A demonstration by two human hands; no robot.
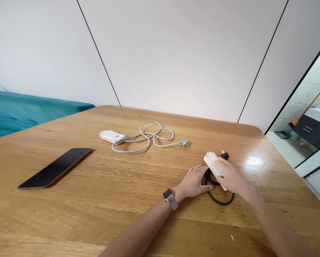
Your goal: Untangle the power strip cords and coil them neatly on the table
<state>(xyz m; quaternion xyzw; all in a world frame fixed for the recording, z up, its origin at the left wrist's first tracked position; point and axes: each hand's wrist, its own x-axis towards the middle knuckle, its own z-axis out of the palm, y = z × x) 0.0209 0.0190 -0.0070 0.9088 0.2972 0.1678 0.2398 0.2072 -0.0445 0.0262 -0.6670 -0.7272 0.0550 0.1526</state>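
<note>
My right hand is wrapped around a white power strip that lies at a slant on the right part of the table. Its black cord loops under and beside it, and the black plug rests just beyond my right fingers. My left hand, a watch on its wrist, lies to the left of the strip. The left fingers stretch out with the thumb apart, by the cord loops; whether they touch the cord I cannot tell.
Farther left lies a second white power strip with a loosely looped white cord and plug. A dark-screened phone or tablet is on the wooden table. A teal seat and white wall border it.
</note>
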